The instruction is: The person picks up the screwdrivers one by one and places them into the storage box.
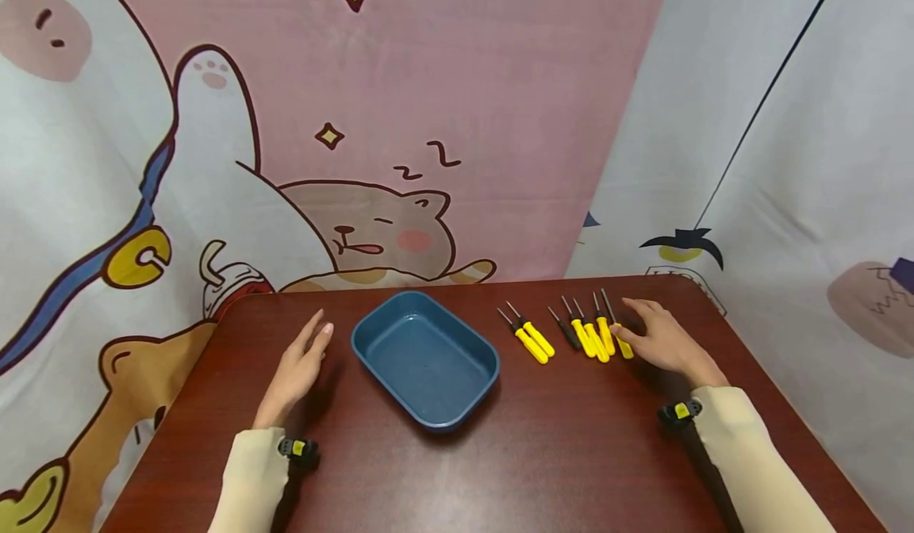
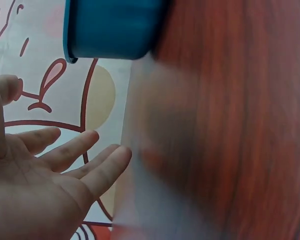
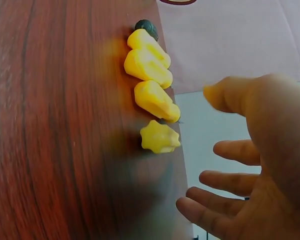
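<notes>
Right hand (image 1: 660, 339) sits at the right end of the screwdriver row, fingers spread and relaxed, holding nothing; fingertips are just beside the rightmost yellow screwdriver (image 1: 616, 328), maybe brushing the handle (head view can't settle touching vs. a hair apart). In the right wrist view the palm is open with that handle's butt end (image 3: 160, 136) just off the thumb side, three more yellow handles (image 3: 149, 67) stacked beyond it, then a dark one (image 3: 147, 25). Screwdrivers lie roughly parallel, long axes running near-to-far across the table (image 1: 543, 454), metal tips pointing away from the person, handles toward them. So the nearest tool is immediately left of the right hand. A separate pair of yellow screwdrivers (image 1: 530, 336) lies further left, next to the blue tray (image 1: 371, 331), which sits mid-table between the hands. Left hand (image 1: 298, 366) rests flat on the table left of the tray, fingers straight, empty, well apart from the tools. Right hand is clearly the nearer one.
</notes>
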The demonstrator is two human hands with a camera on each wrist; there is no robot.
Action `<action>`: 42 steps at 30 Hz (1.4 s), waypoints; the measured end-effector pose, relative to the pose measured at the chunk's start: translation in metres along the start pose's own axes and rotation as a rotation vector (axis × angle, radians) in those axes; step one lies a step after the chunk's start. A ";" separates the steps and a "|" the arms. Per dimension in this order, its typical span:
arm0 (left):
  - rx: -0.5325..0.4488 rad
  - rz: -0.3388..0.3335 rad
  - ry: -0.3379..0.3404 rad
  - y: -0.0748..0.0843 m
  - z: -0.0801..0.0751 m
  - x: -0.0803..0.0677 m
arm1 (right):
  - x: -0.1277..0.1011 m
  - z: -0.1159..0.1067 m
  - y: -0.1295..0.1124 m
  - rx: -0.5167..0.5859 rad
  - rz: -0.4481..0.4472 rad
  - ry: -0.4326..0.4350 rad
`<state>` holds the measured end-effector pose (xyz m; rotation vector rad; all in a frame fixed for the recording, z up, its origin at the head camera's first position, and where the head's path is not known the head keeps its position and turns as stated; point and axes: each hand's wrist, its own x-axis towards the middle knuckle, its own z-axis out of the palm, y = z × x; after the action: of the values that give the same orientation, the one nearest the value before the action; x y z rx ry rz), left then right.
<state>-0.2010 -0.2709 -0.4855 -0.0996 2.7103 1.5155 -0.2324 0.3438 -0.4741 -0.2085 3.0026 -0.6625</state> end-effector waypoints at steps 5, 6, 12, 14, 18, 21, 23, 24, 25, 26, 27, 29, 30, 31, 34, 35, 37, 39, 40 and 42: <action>-0.168 0.007 -0.026 0.003 0.005 0.002 | 0.003 0.004 0.000 0.019 0.011 0.008; -0.198 0.009 -0.030 0.004 0.006 0.002 | 0.004 0.005 0.000 0.021 0.011 0.013; -0.305 0.005 -0.046 0.007 0.012 0.002 | 0.007 0.007 -0.003 0.026 0.009 0.047; -0.315 -0.004 -0.050 0.008 0.013 0.003 | 0.007 0.008 -0.004 0.028 0.007 0.058; -0.331 -0.021 -0.043 0.010 0.016 0.005 | 0.009 0.009 -0.007 0.028 0.003 0.077; -0.360 -0.027 -0.038 0.009 0.018 0.006 | 0.010 0.011 -0.006 0.024 0.000 0.089; -0.385 -0.025 -0.040 0.008 0.019 0.008 | 0.010 0.013 -0.005 0.025 0.009 0.090; -0.398 -0.026 -0.039 0.008 0.019 0.009 | 0.011 0.013 -0.005 0.025 0.015 0.088; -0.412 -0.026 -0.038 0.008 0.019 0.009 | 0.011 0.014 -0.005 0.027 0.023 0.084; -0.425 -0.028 -0.037 0.008 0.020 0.010 | 0.011 0.015 -0.005 0.032 0.035 0.078; -0.431 -0.031 -0.037 0.008 0.020 0.011 | 0.011 0.015 -0.005 0.033 0.046 0.073; -0.442 -0.040 -0.026 0.008 0.021 0.011 | 0.012 0.017 -0.006 0.040 0.068 0.061; -0.453 -0.050 -0.016 0.009 0.021 0.012 | 0.012 0.017 -0.007 0.041 0.077 0.057; -0.457 -0.057 -0.009 0.009 0.022 0.012 | 0.012 0.017 -0.008 0.043 0.085 0.054; -0.467 -0.079 0.004 0.010 0.024 0.012 | 0.012 0.018 -0.010 0.047 0.108 0.046; -0.474 -0.087 0.009 0.011 0.024 0.012 | 0.012 0.018 -0.011 0.047 0.116 0.045; -0.480 -0.099 0.011 0.012 0.026 0.012 | 0.011 0.018 -0.012 0.054 0.128 0.041; -0.496 -0.114 0.016 0.013 0.027 0.012 | 0.011 0.018 -0.012 0.062 0.139 0.041; -0.504 -0.120 0.020 0.013 0.028 0.012 | 0.011 0.018 -0.011 0.063 0.142 0.043; -0.522 -0.128 0.027 0.013 0.029 0.012 | 0.011 0.018 -0.011 0.064 0.150 0.049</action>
<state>-0.2142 -0.2400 -0.4900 -0.3004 2.2026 2.1407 -0.2402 0.3250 -0.4863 0.0364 2.9987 -0.7570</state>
